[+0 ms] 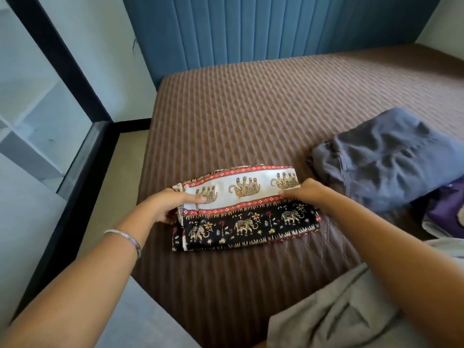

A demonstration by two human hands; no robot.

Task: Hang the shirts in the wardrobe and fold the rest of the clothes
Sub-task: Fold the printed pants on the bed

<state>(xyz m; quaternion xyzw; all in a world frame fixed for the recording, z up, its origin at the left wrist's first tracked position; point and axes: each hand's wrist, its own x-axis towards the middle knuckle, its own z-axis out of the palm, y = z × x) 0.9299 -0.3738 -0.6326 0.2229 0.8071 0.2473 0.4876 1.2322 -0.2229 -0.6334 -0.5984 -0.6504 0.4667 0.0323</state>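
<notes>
head view: left grip point(165, 205) and right grip point(305, 193) each pinch an end of folded elephant-print cloth point(246, 212).

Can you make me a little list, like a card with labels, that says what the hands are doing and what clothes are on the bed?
place: brown quilted bed with a blue headboard
being folded: elephant-print cloth, black, white and red, folded into a rectangle
left hand: grips the cloth's left end
right hand: grips the cloth's right end
other clothes: blue-grey garment to the right, purple item beside it, grey garment at the near edge
wrist: silver bracelet on the left arm
</notes>
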